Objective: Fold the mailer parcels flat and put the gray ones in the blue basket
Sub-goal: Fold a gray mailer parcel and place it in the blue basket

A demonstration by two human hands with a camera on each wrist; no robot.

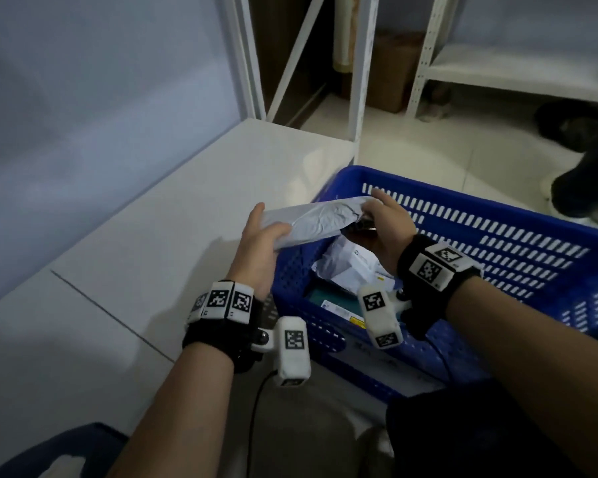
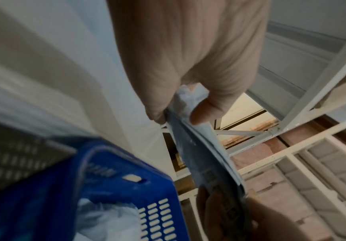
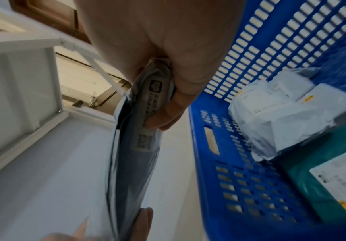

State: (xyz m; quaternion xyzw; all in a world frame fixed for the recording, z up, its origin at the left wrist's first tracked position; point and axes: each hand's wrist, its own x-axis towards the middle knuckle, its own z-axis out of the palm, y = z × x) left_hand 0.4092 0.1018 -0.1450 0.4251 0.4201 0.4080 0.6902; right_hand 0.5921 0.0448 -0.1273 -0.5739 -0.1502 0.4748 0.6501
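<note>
A flat gray mailer parcel [image 1: 316, 219] hangs in the air over the near-left corner of the blue basket [image 1: 497, 215]. My left hand [image 1: 263, 229] pinches its left end, thumb on top. My right hand [image 1: 384, 215] grips its right end. In the left wrist view the gray mailer [image 2: 200, 153] runs away from my fingers, held between thumb and fingertips. In the right wrist view the mailer [image 3: 139, 146] shows a label with a square code, clamped under my thumb. The basket [image 3: 250, 163] holds a crumpled white parcel [image 3: 281, 117] and a green parcel [image 3: 316, 171].
A white table [image 1: 152, 236] lies to the left, against a pale wall. White metal shelving [image 1: 497, 63] stands behind the basket on a tiled floor. Another person's dark shoes [image 1: 580, 188] are at the far right. A blue object [image 1: 66, 450] sits at the lower left corner.
</note>
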